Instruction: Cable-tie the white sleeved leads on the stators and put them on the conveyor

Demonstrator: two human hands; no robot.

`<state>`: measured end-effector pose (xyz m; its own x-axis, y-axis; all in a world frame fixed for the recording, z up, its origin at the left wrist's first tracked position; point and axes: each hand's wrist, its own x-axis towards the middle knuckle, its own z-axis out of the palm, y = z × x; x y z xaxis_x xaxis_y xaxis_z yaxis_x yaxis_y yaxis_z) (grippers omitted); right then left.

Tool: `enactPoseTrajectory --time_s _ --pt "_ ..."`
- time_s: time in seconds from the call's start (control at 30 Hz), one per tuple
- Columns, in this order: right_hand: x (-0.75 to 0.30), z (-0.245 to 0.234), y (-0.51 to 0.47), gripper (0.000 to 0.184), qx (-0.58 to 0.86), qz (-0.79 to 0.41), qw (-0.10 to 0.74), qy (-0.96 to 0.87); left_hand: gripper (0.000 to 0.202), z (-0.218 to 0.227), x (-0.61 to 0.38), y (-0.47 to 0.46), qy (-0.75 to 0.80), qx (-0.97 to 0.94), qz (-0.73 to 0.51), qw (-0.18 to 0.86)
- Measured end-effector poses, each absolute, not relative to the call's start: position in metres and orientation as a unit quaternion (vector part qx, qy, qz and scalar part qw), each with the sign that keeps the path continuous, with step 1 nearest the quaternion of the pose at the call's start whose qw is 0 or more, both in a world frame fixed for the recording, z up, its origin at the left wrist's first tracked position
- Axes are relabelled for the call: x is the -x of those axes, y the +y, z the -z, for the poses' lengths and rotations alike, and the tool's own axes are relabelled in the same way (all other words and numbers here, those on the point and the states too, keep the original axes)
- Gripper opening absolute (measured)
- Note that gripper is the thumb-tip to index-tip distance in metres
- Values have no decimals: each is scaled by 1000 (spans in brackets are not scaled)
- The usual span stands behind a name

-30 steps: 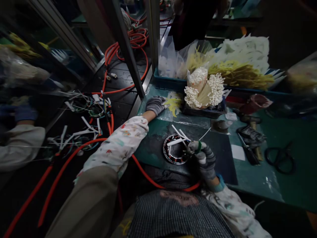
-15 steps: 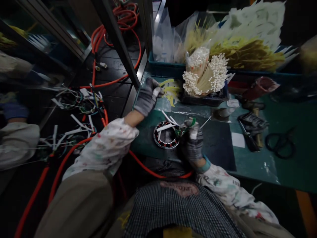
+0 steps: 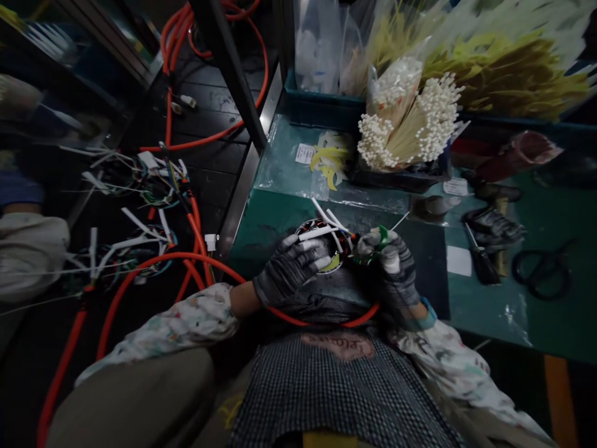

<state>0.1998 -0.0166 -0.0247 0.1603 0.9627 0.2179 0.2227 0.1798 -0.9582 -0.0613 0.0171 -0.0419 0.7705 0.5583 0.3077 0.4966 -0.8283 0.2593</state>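
Observation:
A round wound ring [image 3: 306, 228], like a motor stator, lies on the bench in front of me, with white sleeved wires [image 3: 318, 233] rising from it. My left hand [image 3: 291, 267], in a grey glove, reaches over its near-left side with fingers closed. At those fingertips a yellow curved piece [image 3: 332, 264] shows inside the ring. My right hand [image 3: 394, 258], also gloved, is closed at the ring's right, beside the wires. Out of it sticks a thin white stick [image 3: 401, 219]; green material wraps a finger. What else the right fingers grip is hidden.
Yellow cut pieces [image 3: 330, 162] lie behind the ring, beside a box of white-tipped sticks [image 3: 405, 134]. Scissors [image 3: 543, 270] and a dark-handled tool [image 3: 485, 264] lie right. Orange cable [image 3: 200, 256] and wired rings [image 3: 149, 249] are left, near another person's sleeve [image 3: 32, 255].
My left hand has come from the yellow pieces at the back down to the ring, where yellow now shows. My right hand stays beside the wires. The view has shifted slightly.

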Motion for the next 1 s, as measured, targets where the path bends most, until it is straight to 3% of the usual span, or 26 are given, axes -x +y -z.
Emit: enactPoseTrajectory --time_s 0.13,0.33,0.43,0.53,0.6,0.73,0.87,1.0 --pt "-181 6 -20 26 537 -270 508 -617 38 33 60 0 364 -909 -157 133" --pt "-147 -6 -13 34 517 -77 180 -833 25 7 82 8 297 -910 -155 243" --pt "-142 -7 -11 35 507 -30 95 -856 20 -8 90 27 351 -828 -257 353" --pt "-143 -7 -8 29 495 -33 104 -862 39 -15 79 58 499 -735 -286 359" --pt "-145 -7 -5 27 492 -38 121 -861 67 -17 65 82 521 -747 -181 371" --pt "-147 -5 -7 25 500 -53 133 -854 66 -17 44 113 437 -820 17 370" --pt "-144 -1 -22 29 537 -65 152 -827 75 -7 54 104 376 -842 -48 384" --pt "-140 1 -40 31 536 -41 146 -830 71 4 75 73 346 -837 -165 391"
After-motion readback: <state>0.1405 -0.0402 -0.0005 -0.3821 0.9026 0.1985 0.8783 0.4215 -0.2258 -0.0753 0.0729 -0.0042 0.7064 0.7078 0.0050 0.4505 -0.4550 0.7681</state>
